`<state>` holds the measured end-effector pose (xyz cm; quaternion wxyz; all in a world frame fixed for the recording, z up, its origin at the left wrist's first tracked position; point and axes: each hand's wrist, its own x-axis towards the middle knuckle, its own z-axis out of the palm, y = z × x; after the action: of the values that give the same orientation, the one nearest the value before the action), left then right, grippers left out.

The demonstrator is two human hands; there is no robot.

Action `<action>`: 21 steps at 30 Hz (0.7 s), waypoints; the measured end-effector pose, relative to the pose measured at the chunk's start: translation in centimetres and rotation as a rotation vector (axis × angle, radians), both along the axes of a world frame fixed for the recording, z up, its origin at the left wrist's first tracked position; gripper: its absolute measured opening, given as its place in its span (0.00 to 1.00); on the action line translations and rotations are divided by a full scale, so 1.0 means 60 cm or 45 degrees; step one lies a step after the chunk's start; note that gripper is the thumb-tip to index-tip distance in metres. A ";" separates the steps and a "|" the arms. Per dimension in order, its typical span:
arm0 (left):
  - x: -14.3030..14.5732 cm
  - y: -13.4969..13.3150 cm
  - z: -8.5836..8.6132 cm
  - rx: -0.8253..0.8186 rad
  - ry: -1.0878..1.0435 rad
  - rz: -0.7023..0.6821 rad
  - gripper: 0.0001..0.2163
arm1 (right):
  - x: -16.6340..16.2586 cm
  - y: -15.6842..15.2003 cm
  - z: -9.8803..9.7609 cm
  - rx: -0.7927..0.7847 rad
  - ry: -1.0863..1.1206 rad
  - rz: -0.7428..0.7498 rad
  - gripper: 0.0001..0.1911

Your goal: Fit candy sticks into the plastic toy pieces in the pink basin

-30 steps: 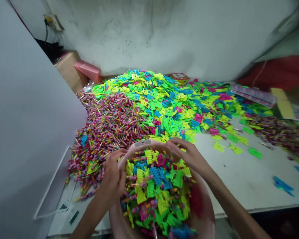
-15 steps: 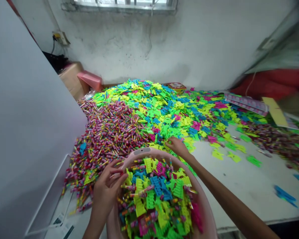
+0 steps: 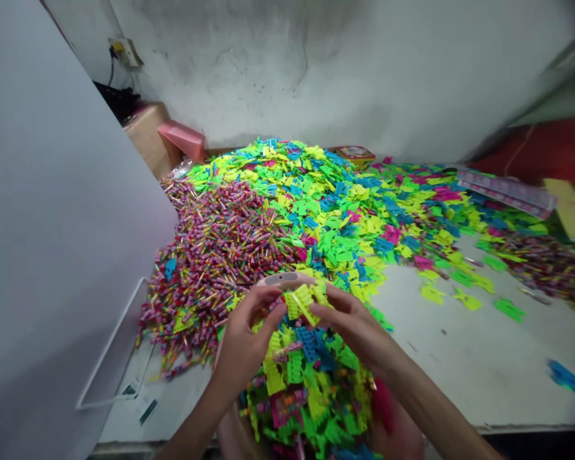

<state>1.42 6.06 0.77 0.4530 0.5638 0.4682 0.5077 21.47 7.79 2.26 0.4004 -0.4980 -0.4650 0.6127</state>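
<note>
Wall [image 3: 364, 76]: pale, stained plaster, far beyond both hands across the whole width.
White panel [image 3: 43, 223]: a tall blank board standing well out to the left of the left hand.
Table [image 3: 460, 358]: a light top with its bare part to the right of the right hand – its near edge runs under the right forearm.
Heap of plastic pieces [image 3: 326, 191]: green, yellow, blue and pink toothed bits, piled just beyond the fingertips and spreading away to the right.
Heap of wrapped sticks [image 3: 220, 243]: thin striped sticks in purple, red and yellow, beyond and to the left of the left hand, touching the plastic heap.
Bowl [image 3: 282, 279]: a pink one directly under both hands, filled above its rim with the same bright pieces and a few sticks; only its far rim shows clearly.
Boxes: a cardboard box [image 3: 148, 131] and a pink box [image 3: 182, 139] far off beyond the left hand, against the wall.
Left hand [image 3: 242, 345]: raised over the bowl, thumb and fingers closed on the left end of the yellow piece.
Right hand [image 3: 359, 329]: close beside the left – fingertips pinched on the right end of the same piece.
Yellow piece [image 3: 301, 303]: a small toothed bit held between the two hands, above the bowl's far side.
Blue piece [image 3: 570, 380]: alone on the table, well to the right of the right hand.
</note>
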 end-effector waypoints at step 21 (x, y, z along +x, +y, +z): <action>-0.007 -0.017 0.016 -0.083 -0.044 0.038 0.12 | -0.030 -0.039 0.030 0.260 -0.264 -0.054 0.11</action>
<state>1.01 5.04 1.71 0.4716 0.5327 0.4851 0.5085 19.69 5.45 4.07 0.4116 -0.5250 -0.5533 0.4988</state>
